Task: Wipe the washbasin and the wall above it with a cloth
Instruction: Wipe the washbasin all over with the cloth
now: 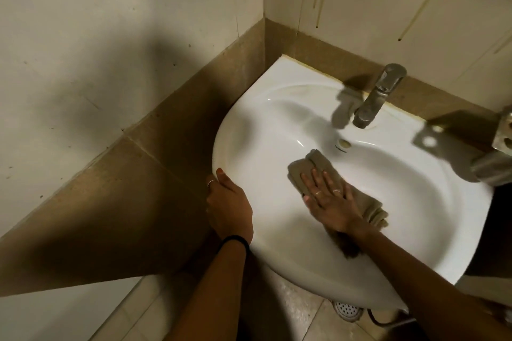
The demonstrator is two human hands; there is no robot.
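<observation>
The right hand lay flat and open on a folded tan cloth, fingers spread, pressing it against the inner slope of the white washbasin. The cloth sat in the bowl toward its near side, one end poking out past the fingertips toward the overflow hole, the other end bunched out from under the heel of the palm. Two rings showed on the fingers of that hand. The left hand gripped the basin's left rim, the thumb on top of the edge and the other fingers curled round the outside; a ring sat on one finger and a black band circled the wrist. A dull metal tap stood at the back of the basin, its spout pointing over the bowl. Behind it ran a brown tile strip, and above that the pale wall, marked with brownish drip streaks. A second metal fitting showed at the right edge, partly cut off. Below the basin, on the tiled floor, lay a round floor drain.
</observation>
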